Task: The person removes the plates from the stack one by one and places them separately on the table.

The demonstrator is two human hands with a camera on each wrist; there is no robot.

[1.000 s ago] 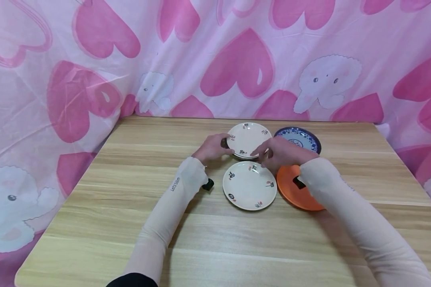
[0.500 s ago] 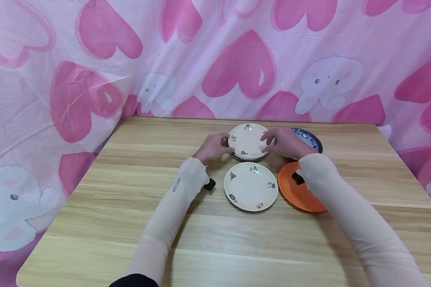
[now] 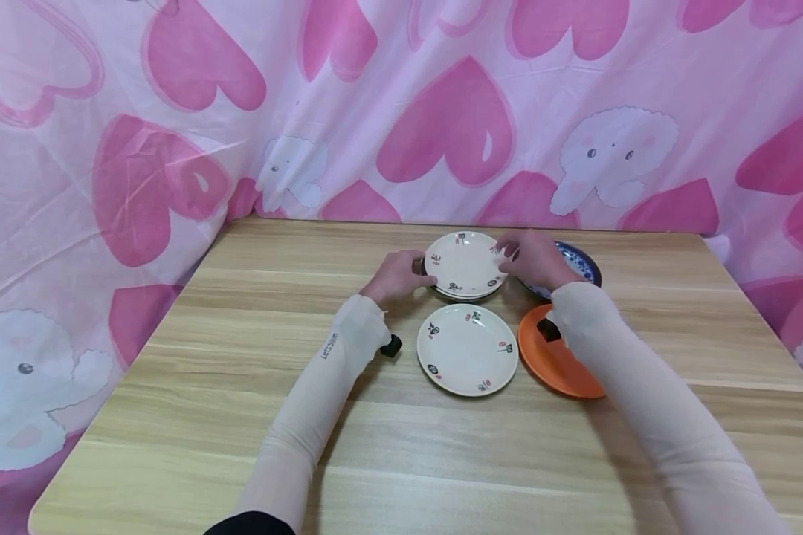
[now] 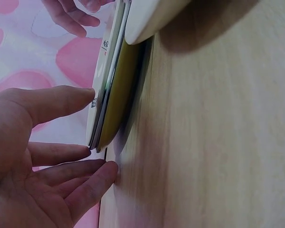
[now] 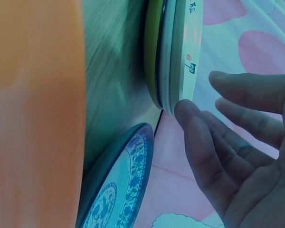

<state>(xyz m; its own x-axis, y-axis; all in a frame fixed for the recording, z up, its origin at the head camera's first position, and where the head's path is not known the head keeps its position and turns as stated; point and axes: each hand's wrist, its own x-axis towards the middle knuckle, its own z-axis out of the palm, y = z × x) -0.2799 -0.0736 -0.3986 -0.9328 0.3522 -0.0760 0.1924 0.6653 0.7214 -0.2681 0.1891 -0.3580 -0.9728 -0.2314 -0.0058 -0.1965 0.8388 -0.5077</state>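
Note:
A white plate (image 3: 465,264) with small dark and red motifs tops a stack at the back middle of the table. Under it in the left wrist view are more rims and a yellow plate (image 4: 118,95). My left hand (image 3: 395,276) is at the stack's left side, thumb against the top rim, fingertips by the edge. At the right side is my right hand (image 3: 534,260). The right wrist view shows one right fingertip at the top plate's edge, the thumb and other fingers apart from it.
A second white patterned plate (image 3: 467,349) lies in front of the stack. An orange plate (image 3: 555,364) lies beside it, partly under the right forearm. The blue-and-white plate (image 3: 578,261) stands at the back right, before a pink heart curtain (image 3: 442,126).
My right hand has moved from the stack's front edge back and rightward to its right side. The left hand stays at the left rim.

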